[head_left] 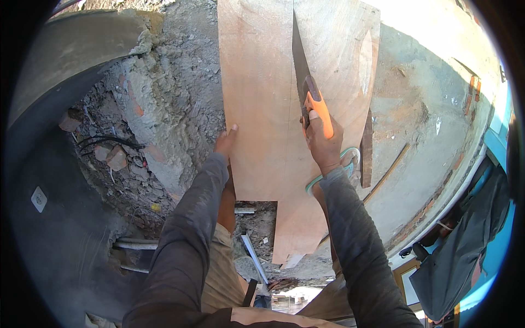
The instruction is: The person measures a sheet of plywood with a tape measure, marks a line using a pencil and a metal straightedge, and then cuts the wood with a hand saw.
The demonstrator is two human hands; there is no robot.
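My right hand (325, 141) is wrapped round the orange handle of a handsaw (320, 109). Its long dark blade points away from me and lies along a straight line on a plywood sheet (257, 87). A thin line carries on down the sheet toward me. At the sheet's left edge, my left hand (225, 142) grips with the thumb on top; its other fingers are mostly hidden. My sandalled foot (350, 158) rests on the right part of the sheet, next to my right wrist.
Broken concrete and rubble (180, 104) lie to the left, with a black cable (112, 141) among bricks. On the right are a dark wood piece (366, 153) and a thin wooden strip (387, 174). A dark cloth (465, 240) hangs at the lower right. A metal strip (254, 258) lies below the sheet.
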